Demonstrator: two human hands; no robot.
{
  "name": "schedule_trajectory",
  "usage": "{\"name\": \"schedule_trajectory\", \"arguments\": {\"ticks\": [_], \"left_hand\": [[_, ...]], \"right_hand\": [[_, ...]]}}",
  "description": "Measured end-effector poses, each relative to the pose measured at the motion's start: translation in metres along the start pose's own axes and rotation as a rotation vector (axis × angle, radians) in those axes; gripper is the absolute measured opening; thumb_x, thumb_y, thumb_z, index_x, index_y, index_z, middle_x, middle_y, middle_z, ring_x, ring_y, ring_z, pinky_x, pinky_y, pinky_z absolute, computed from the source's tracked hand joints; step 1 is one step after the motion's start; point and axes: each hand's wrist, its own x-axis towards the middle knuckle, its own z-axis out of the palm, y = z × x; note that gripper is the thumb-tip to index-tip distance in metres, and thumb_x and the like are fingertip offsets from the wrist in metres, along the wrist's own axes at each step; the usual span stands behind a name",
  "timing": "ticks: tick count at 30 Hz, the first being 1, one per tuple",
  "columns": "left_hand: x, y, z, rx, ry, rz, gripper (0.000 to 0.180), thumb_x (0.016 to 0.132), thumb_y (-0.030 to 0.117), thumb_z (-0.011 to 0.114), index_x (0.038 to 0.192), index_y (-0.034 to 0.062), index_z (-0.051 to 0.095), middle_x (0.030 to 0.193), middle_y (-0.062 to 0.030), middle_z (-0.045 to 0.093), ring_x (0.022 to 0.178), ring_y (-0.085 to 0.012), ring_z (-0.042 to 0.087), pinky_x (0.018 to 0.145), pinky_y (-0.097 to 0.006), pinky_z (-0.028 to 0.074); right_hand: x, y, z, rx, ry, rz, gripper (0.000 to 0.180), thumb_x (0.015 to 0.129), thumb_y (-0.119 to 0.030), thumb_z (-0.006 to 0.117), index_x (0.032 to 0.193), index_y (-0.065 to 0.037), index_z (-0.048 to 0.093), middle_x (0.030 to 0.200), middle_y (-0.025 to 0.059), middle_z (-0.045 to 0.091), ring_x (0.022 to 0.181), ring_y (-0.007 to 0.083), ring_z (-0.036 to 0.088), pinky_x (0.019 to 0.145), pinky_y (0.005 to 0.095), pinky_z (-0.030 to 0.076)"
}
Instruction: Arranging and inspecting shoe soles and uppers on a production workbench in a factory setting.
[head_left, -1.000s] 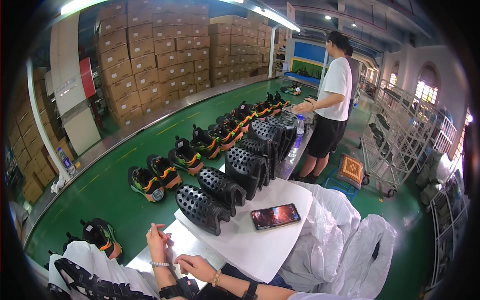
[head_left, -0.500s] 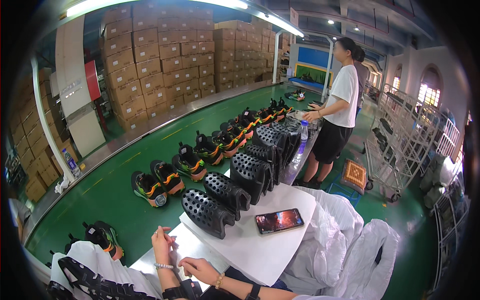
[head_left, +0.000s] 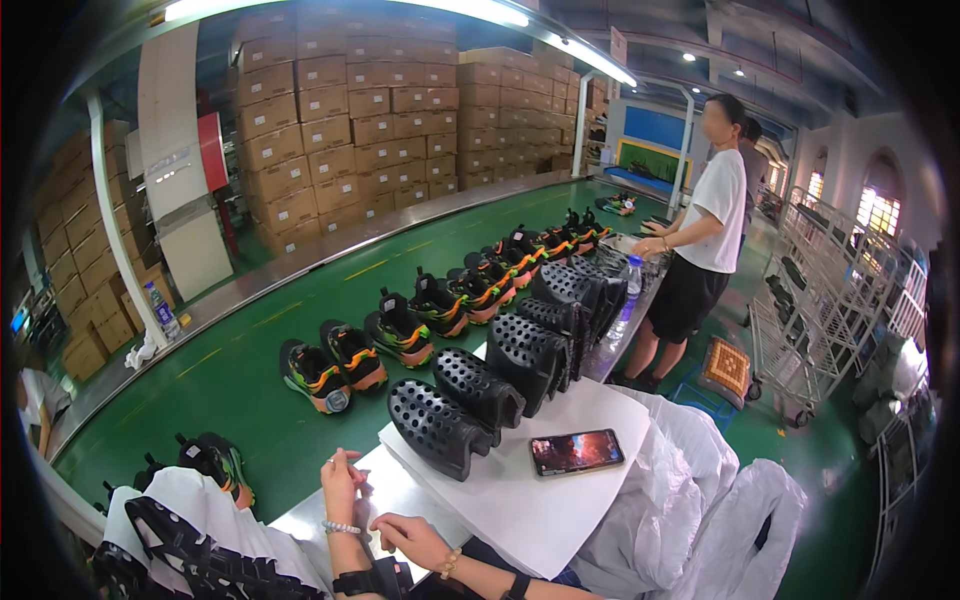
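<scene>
My left hand (head_left: 343,478) rests over the near edge of the shiny metal table (head_left: 308,518), fingers loosely bent and nothing in it. Beside it, to the right, my right hand (head_left: 412,538) hangs half curled, also without an object. White paper sheets (head_left: 560,510) lie just beyond my right hand. On them sit black perforated shoe-shaped forms (head_left: 440,425), several more running in a row away from me. A phone (head_left: 577,452) with a lit screen lies on the paper, right of the forms. Neither hand touches the forms or the phone.
Black sneakers with orange and green trim (head_left: 400,330) line the green conveyor belt (head_left: 255,365). White crumpled sacking (head_left: 680,500) is at right; black-and-white shoe material (head_left: 190,540) at lower left. A person in a white shirt (head_left: 715,215) stands farther along, near wire carts (head_left: 815,300).
The whole view has shifted, so the scene sits slightly farther right and lower. My hands stay in nearly the same pose beside the table edge. The standing person's head has turned somewhat.
</scene>
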Motion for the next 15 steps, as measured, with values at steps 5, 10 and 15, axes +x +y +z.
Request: {"name": "schedule_trajectory", "arguments": {"ticks": [5, 10, 15], "left_hand": [[0.003, -0.005, -0.002, 0.031, -0.009, 0.008, 0.041, 0.096, 0.025, 0.037, 0.082, -0.0053, 0.061, 0.046, -0.0016, 0.043, 0.045, -0.0115, 0.049, 0.056, -0.029, 0.052], [0.000, -0.008, -0.002, 0.044, 0.024, 0.007, 0.041, 0.096, 0.025, 0.037, 0.083, -0.0050, 0.062, 0.047, -0.0019, 0.044, 0.046, -0.0122, 0.050, 0.057, -0.030, 0.052], [0.002, -0.013, 0.000, 0.041, 0.008, 0.045, 0.040, 0.097, 0.024, 0.037, 0.083, -0.0053, 0.060, 0.046, -0.0011, 0.042, 0.043, -0.0106, 0.046, 0.049, -0.026, 0.047]], "right_hand": [[-0.002, 0.001, 0.000, 0.012, 0.002, 0.034, 0.020, 0.094, -0.015, 0.045, 0.101, -0.002, 0.059, 0.067, 0.0022, 0.059, 0.063, 0.0073, 0.055, 0.062, 0.0231, 0.046], [-0.004, -0.004, 0.002, -0.006, 0.030, 0.040, 0.020, 0.093, -0.014, 0.046, 0.101, -0.002, 0.060, 0.067, 0.0027, 0.059, 0.062, 0.0077, 0.056, 0.062, 0.0232, 0.047], [-0.003, 0.003, 0.001, -0.011, 0.052, 0.064, 0.020, 0.093, -0.017, 0.048, 0.101, -0.004, 0.061, 0.066, 0.0037, 0.059, 0.063, 0.0097, 0.058, 0.063, 0.0240, 0.048]]}}
